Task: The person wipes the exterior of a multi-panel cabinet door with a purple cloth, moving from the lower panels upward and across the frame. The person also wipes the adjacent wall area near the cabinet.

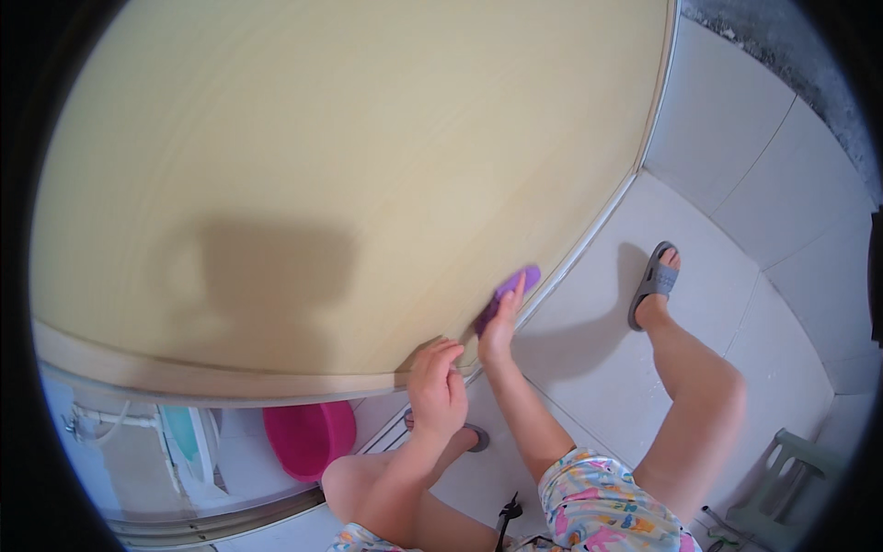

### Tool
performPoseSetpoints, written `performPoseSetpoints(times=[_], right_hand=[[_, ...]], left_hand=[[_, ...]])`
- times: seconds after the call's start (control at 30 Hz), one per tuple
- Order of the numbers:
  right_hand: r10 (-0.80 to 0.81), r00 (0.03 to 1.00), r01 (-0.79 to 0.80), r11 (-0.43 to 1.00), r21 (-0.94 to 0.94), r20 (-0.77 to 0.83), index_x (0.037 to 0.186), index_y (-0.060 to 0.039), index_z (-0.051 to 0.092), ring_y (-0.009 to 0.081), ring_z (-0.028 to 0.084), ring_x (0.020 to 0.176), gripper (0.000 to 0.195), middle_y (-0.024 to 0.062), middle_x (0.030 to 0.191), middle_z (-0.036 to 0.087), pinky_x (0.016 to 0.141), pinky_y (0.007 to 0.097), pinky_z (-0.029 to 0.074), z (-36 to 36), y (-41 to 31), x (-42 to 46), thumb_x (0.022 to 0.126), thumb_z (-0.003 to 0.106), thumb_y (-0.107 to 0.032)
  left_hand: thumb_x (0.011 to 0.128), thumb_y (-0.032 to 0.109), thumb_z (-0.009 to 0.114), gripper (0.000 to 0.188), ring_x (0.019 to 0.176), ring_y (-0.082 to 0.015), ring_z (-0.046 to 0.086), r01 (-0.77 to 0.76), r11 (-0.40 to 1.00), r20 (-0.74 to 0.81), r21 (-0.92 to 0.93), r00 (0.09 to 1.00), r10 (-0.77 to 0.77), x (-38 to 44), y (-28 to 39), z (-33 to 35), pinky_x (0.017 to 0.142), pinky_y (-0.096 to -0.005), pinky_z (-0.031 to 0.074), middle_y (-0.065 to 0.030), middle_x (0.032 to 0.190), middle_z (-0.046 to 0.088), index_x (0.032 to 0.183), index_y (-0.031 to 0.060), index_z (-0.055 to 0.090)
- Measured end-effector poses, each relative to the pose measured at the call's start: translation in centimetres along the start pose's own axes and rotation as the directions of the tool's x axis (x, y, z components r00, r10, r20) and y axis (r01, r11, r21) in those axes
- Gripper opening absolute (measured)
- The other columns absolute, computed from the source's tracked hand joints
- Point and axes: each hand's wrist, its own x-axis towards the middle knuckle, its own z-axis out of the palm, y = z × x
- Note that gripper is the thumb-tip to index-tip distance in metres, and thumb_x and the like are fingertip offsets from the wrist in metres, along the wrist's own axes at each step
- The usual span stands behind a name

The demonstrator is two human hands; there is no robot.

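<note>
A large yellowish door panel [414, 179] with a pale frame fills the upper left. My right hand [501, 321] presses a purple cloth [514, 284] against the panel near its bottom edge. The fingers lie stretched along the cloth, and part of it is hidden behind the hand. To the left of it, my left hand [439, 386] rests at the panel's lower corner, fingers slightly bent, holding nothing that shows.
A grey slipper [659, 279] is on my foot on the tiled floor [593, 366]. A pink basin [310, 438] stands beyond the panel's side edge. At the lower right is a grey-green plastic stool [786, 483]. Tiled walls [724, 117] border the floor.
</note>
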Motion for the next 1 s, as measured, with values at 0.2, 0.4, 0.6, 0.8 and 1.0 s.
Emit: performPoseSetpoints(times=[0.2, 0.4, 0.6, 0.8, 1.0], right_hand=[[-0.66, 0.486, 0.855, 0.496, -0.154, 0.572, 0.142, -0.0185, 0.053, 0.043, 0.016, 0.148, 0.051, 0.0191, 0.159, 0.026, 0.118, 0.0567, 0.007, 13.5, -25.7, -6.0, 0.095, 0.05, -0.039], [-0.783, 0.16, 0.987, 0.129, -0.094, 0.601, 0.128, -0.018, 0.067, 0.0443, 0.025, 0.145, 0.04, 0.022, 0.158, 0.027, 0.115, 0.0586, 0.015, 13.5, -24.3, -0.6, 0.092, 0.055, -0.03], [-0.437, 0.897, 0.412, 0.773, -0.483, 0.067, 0.153, -0.0027, 0.028, 0.0411, 0.022, 0.146, 0.059, 0.0254, 0.158, 0.024, 0.12, 0.0481, 0.017, -1.8, 0.4, 6.9, 0.106, 0.029, -0.037], [0.651, 0.752, -0.576, 0.574, 0.582, 0.102, 0.153, -0.0062, 0.029, 0.0308, 0.036, 0.141, 0.057, 0.0137, 0.155, 0.034, 0.115, 0.0433, 0.032, -11.2, 10.7, 7.7, 0.106, 0.033, -0.037], [0.027, 0.975, 0.017, 0.981, 0.192, -0.222, 0.149, -0.0084, 0.04, 0.0265, 0.038, 0.139, 0.052, 0.0105, 0.15, 0.041, 0.116, 0.0371, 0.029, 0.1, -9.7, 16.2, 0.104, 0.034, -0.033]], left_hand=[[0.083, 0.004, 0.065, 0.044, 0.111, -0.0228, 0.06, 0.107, 0.956, -0.13, -0.274, 0.981, -0.147, 1.0, 0.5, 1.9, 0.099, -0.0372, 0.044, -0.0143, 0.12, 0.063, 0.126, -0.0019, 0.053], [0.084, 0.0, 0.06, 0.037, 0.107, -0.0346, 0.061, 0.077, 0.995, -0.029, -0.066, 0.996, -0.079, 2.0, 0.6, 3.0, 0.092, -0.0421, 0.048, -0.0185, 0.118, 0.061, 0.121, -0.0022, 0.058], [0.077, -0.019, 0.045, 0.056, 0.135, -0.0366, 0.047, 0.023, 0.998, 0.149, 0.055, 0.988, -0.031, 2.3, 0.3, 3.8, 0.108, -0.0398, 0.041, -0.021, 0.149, 0.044, 0.129, -0.0012, 0.057], [0.077, -0.018, 0.045, 0.058, 0.136, -0.0353, 0.046, -0.037, 0.998, 0.292, 0.054, 0.956, 0.02, 3.7, -0.3, 6.7, 0.11, -0.04, 0.041, -0.0194, 0.149, 0.044, 0.131, -0.0006, 0.057], [0.076, -0.013, 0.053, 0.057, 0.132, -0.0365, 0.048, -0.02, 0.999, 0.302, 0.026, 0.953, 0.011, 4.2, 0.2, 6.2, 0.106, -0.0413, 0.044, -0.0184, 0.15, 0.043, 0.131, 0.001, 0.057]])
